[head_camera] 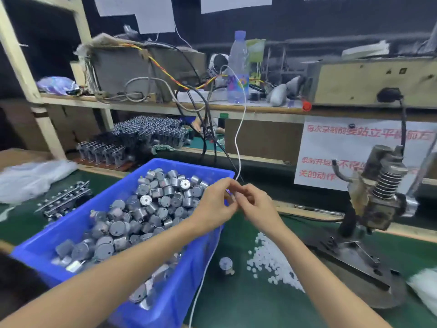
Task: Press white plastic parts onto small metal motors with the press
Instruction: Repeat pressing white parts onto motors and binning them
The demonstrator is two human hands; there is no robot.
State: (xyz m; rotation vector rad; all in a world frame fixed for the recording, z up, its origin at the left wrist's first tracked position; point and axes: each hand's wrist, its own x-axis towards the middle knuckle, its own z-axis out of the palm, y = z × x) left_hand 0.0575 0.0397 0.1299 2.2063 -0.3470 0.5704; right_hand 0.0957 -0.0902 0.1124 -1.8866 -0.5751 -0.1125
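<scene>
Head view: round metal motors [151, 209] fill blue plastic bin [184, 163].

L hand [214, 204] & R hand [257, 205], both bare; forearms bare to frame edge.

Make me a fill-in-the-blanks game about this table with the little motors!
The metal motors lie in a bin coloured ____. The pile of plastic parts on the green mat is ____. The press stands on the person's ____ side. On the shelf stands a water ____.
Missing words: blue, white, right, bottle.
</scene>
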